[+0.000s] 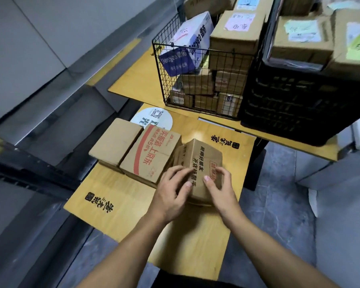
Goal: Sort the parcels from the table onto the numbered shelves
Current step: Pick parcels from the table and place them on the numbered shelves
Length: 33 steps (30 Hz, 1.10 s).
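A small brown cardboard parcel (202, 161) with black print and a red stamp sits on the yellow wooden table (116, 190). My left hand (173, 190) grips its left side, and my right hand (220, 183) grips its right side, thumbs on top. Touching its left side lies a larger parcel with red print (150, 152). A plain brown parcel (114, 140) lies further left. Both rest on other boxes that are mostly hidden.
A black wire basket (164, 65) holds several parcels, among them a blue and white box (187, 44). A black plastic crate (289, 107) with more boxes stands to its right. A dark metal shelf frame (29, 169) runs along the left. Grey tiled floor lies at the right.
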Each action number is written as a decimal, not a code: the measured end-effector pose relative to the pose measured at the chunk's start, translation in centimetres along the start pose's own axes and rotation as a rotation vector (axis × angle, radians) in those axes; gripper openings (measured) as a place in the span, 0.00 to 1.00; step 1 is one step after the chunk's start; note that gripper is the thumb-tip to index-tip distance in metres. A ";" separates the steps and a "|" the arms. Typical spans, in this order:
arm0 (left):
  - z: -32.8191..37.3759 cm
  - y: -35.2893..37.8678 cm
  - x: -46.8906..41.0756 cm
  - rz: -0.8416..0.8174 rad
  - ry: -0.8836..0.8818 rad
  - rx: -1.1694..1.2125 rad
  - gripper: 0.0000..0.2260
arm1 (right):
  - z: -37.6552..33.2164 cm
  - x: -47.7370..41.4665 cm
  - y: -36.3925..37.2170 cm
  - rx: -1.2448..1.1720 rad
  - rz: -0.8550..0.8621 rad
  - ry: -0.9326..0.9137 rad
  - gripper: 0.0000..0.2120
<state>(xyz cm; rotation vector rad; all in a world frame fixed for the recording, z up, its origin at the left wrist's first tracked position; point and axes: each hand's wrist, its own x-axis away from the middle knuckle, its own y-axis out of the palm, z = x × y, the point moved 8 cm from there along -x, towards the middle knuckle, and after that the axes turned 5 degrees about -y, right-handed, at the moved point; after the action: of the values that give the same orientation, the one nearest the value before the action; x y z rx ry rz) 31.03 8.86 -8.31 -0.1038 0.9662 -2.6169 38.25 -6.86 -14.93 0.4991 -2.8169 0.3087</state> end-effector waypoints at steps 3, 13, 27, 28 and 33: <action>0.8 -0.5 0.5 0.116 -0.025 0.073 0.17 | -0.3 0.2 -1.4 -0.055 -0.030 -0.051 0.18; 0.4 0.7 3.8 0.142 -0.183 0.049 0.26 | -1.8 2.5 -3.0 -0.111 -0.157 -0.210 0.20; 2.9 -1.5 7.4 0.263 -0.140 0.081 0.26 | -4.5 6.1 -1.3 -0.038 -0.234 -0.225 0.27; 3.2 -1.7 7.5 0.274 -0.118 0.092 0.24 | -4.6 6.4 -1.2 -0.041 -0.235 -0.242 0.27; 2.6 -3.2 8.3 0.321 -0.094 0.357 0.19 | -4.8 6.6 -2.2 -0.164 -0.196 -0.249 0.23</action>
<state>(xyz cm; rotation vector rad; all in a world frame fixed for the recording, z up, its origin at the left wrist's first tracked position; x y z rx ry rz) 22.85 6.62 -4.70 0.0167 0.4306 -2.4143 34.08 -9.70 -8.09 0.8194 -2.9624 -0.0261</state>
